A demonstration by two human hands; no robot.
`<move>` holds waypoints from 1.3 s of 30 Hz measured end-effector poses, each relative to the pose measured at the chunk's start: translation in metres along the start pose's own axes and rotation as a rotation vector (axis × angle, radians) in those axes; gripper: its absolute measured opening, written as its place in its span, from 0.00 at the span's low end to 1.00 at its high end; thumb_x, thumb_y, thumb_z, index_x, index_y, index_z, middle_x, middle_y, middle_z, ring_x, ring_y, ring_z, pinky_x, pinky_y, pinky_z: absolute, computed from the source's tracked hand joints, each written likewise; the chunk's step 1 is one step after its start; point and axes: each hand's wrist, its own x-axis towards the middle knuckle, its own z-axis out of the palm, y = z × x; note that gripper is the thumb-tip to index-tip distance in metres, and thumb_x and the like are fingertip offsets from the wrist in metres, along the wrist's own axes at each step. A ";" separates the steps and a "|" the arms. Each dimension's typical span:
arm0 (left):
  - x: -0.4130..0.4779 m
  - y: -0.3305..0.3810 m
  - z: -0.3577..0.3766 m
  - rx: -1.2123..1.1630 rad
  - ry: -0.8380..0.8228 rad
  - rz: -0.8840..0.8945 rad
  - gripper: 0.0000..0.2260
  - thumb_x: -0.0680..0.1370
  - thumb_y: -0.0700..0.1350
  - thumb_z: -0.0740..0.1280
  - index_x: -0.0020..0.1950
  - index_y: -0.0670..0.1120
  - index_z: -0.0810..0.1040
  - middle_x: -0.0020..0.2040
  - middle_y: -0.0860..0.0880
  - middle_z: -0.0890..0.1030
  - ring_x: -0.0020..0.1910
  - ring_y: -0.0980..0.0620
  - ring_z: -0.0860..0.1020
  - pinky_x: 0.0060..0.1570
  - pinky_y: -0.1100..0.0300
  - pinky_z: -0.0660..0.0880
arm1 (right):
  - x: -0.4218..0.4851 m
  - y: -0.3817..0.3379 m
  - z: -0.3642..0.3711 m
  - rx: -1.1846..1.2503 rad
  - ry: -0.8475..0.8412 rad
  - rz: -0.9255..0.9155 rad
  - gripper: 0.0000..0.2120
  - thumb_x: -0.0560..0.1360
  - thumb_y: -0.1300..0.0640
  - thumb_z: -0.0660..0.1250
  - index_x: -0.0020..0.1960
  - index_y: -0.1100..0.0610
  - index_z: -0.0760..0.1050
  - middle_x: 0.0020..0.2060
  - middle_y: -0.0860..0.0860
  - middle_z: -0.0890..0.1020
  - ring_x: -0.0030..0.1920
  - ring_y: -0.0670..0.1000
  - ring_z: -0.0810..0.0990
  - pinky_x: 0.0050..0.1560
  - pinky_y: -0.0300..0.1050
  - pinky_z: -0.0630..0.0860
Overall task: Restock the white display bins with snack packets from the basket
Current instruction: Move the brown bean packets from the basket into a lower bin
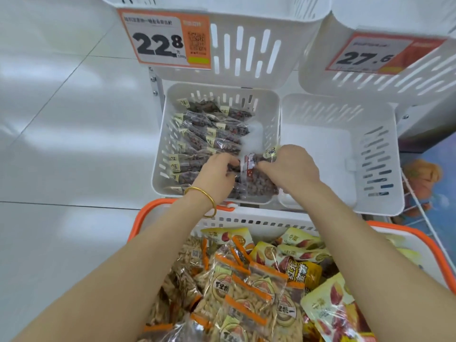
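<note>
Both hands, left (217,172) and right (290,169), pinch clear packet (249,166) over left bin (161,154), rows of dark packets inside. Tags read "22.8" (164,39), "27.6" (375,54). Basket (145,215) below, full.

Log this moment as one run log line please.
stage: placing | left hand + right hand: gripping clear nut packet over left bin | right bin: empty | basket: full

The right white bin (340,154) lies open and bare from above. The left bin (167,134) is crowded with dark packets (209,134), with both hands (217,169) at its near right corner. Upper bins (246,53) overhang the far edges of both.
</note>
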 end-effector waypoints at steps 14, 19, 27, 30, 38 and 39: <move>0.006 0.003 -0.007 0.063 0.050 -0.024 0.15 0.78 0.35 0.60 0.64 0.45 0.71 0.65 0.44 0.70 0.65 0.45 0.68 0.65 0.53 0.68 | 0.024 0.001 -0.018 0.398 0.323 -0.100 0.14 0.79 0.56 0.58 0.60 0.63 0.64 0.50 0.59 0.77 0.44 0.59 0.76 0.40 0.51 0.71; 0.013 -0.003 -0.008 0.189 0.062 0.039 0.16 0.78 0.36 0.60 0.64 0.45 0.71 0.63 0.45 0.70 0.66 0.43 0.64 0.66 0.54 0.63 | 0.045 -0.022 0.005 0.052 0.315 -0.113 0.13 0.79 0.65 0.54 0.63 0.63 0.63 0.56 0.60 0.74 0.48 0.62 0.77 0.37 0.47 0.62; 0.018 -0.007 -0.006 0.182 0.046 0.051 0.16 0.78 0.37 0.60 0.65 0.46 0.71 0.65 0.46 0.69 0.67 0.44 0.63 0.66 0.55 0.59 | 0.064 -0.022 0.014 0.070 0.116 0.066 0.14 0.78 0.66 0.56 0.63 0.63 0.66 0.56 0.59 0.77 0.55 0.61 0.77 0.44 0.47 0.68; 0.017 -0.008 -0.005 0.184 0.043 0.052 0.17 0.78 0.37 0.60 0.66 0.46 0.71 0.66 0.46 0.69 0.68 0.44 0.63 0.67 0.55 0.59 | 0.062 -0.023 0.015 0.055 -0.031 0.027 0.05 0.77 0.67 0.57 0.50 0.64 0.71 0.46 0.60 0.78 0.50 0.61 0.80 0.43 0.48 0.73; 0.015 -0.010 -0.004 0.184 0.028 0.017 0.16 0.78 0.38 0.60 0.65 0.47 0.70 0.66 0.45 0.68 0.68 0.42 0.62 0.66 0.55 0.58 | 0.064 -0.034 0.014 0.031 -0.236 0.058 0.09 0.77 0.68 0.59 0.39 0.67 0.74 0.39 0.63 0.82 0.38 0.60 0.82 0.46 0.52 0.81; 0.014 -0.011 -0.003 0.185 0.027 0.020 0.16 0.78 0.38 0.61 0.65 0.46 0.70 0.66 0.45 0.68 0.68 0.43 0.62 0.67 0.54 0.58 | 0.063 -0.037 0.017 0.020 -0.260 0.062 0.07 0.78 0.68 0.60 0.44 0.68 0.75 0.45 0.63 0.82 0.43 0.60 0.82 0.49 0.52 0.80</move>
